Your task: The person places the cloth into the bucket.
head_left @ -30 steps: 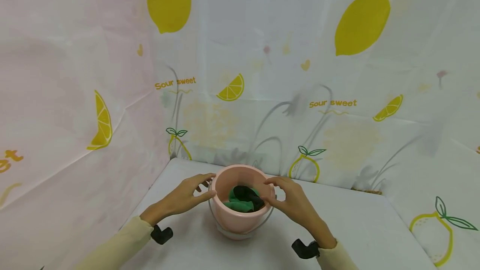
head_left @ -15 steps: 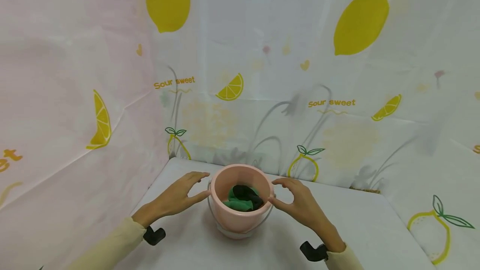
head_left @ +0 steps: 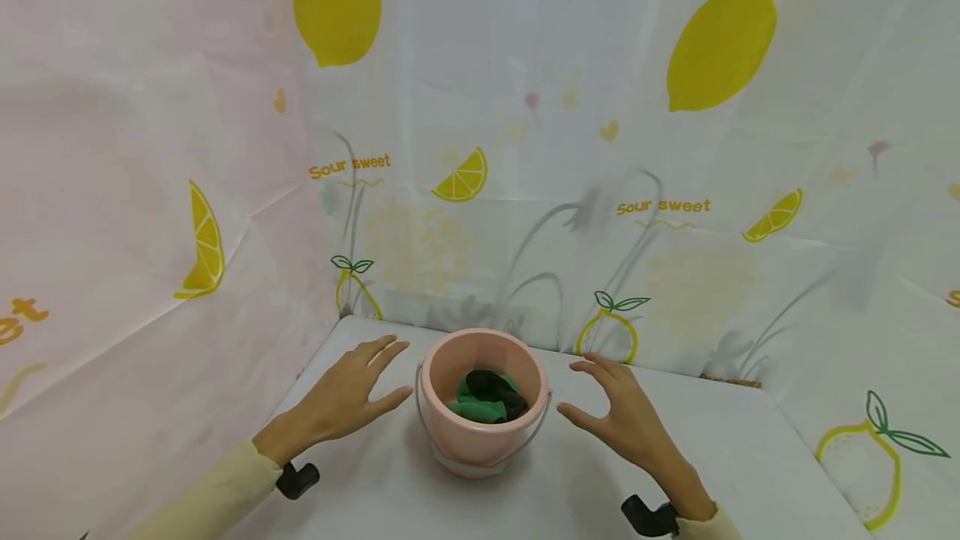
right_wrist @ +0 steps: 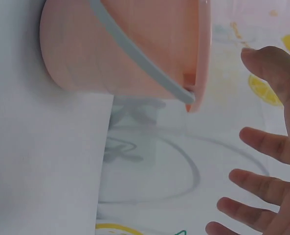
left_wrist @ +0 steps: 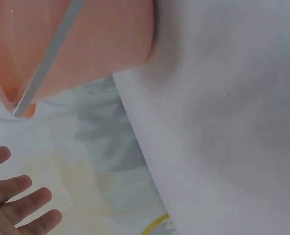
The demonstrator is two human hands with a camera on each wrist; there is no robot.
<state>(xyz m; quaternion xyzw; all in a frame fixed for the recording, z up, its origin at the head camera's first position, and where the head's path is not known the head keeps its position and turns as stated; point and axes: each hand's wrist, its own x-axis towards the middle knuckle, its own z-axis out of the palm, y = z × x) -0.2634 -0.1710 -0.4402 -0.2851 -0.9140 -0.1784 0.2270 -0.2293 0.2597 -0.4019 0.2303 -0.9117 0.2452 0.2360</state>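
Observation:
A pink bucket point(head_left: 480, 440) stands upright on the white table in the head view. Its grey handle point(head_left: 531, 437) hangs down across the front. Inside lie a green cloth-like item point(head_left: 477, 412) and a black one point(head_left: 497, 390), bunched together; their exact kind cannot be told. To the bucket's left is my left hand point(head_left: 341, 390), fingers spread, apart from the rim and holding nothing. My right hand point(head_left: 626, 415) hovers on the other side, thumb and fingers apart, also clear of the bucket. Both wrist views show extended fingers and the bucket's side point(left_wrist: 105, 44).
The white tabletop point(head_left: 420, 507) reaches back to a lemon-printed sheet point(head_left: 480, 107) hung behind it. Another printed sheet point(head_left: 135, 215) closes off the left side. A black wrist device point(head_left: 298, 482) sits on the left wrist, and a similar device point(head_left: 648, 517) on the right.
Both hands have drawn away from the bucket's rim, the left hand leftward and the right hand rightward. The bucket and the items inside have stayed in place.

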